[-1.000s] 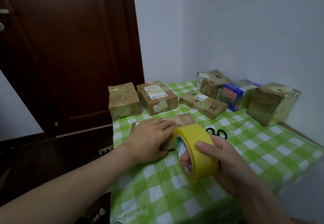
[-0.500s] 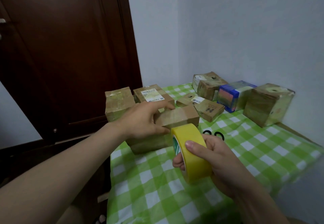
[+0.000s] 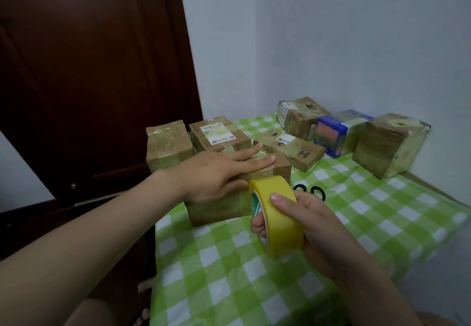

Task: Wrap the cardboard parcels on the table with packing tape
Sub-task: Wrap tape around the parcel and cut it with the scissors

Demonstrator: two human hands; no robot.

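While the head view looked down over the table [image 3: 229,269], the left hand [image 3: 216,172] lay flat on the top of the nearest parcel [image 3: 216,211], fingers straight and pressing, the thumb down over its front upper edge. That parcel stood close to the table's left edge, just in front of two taped parcels [image 3: 168,144] [image 3: 219,134] at the same side. The right hand [image 3: 313,226] grasped the yellow tape roll [image 3: 277,213], thumb across its outer band and fingers curled through the core, the roll upright at the parcel's near right corner; whether it touched the cardboard could not be told. Black scissor handles [image 3: 309,190] showed just behind the roll. A flat box [image 3: 298,152] lay beyond them, and three more parcels [image 3: 298,116] [image 3: 336,132] [image 3: 390,147] sat along the wall at the far right. Open green-checked cloth stretched in front of both hands to the near edge and to the right. A dark wooden door [image 3: 89,70] stood left of the table.
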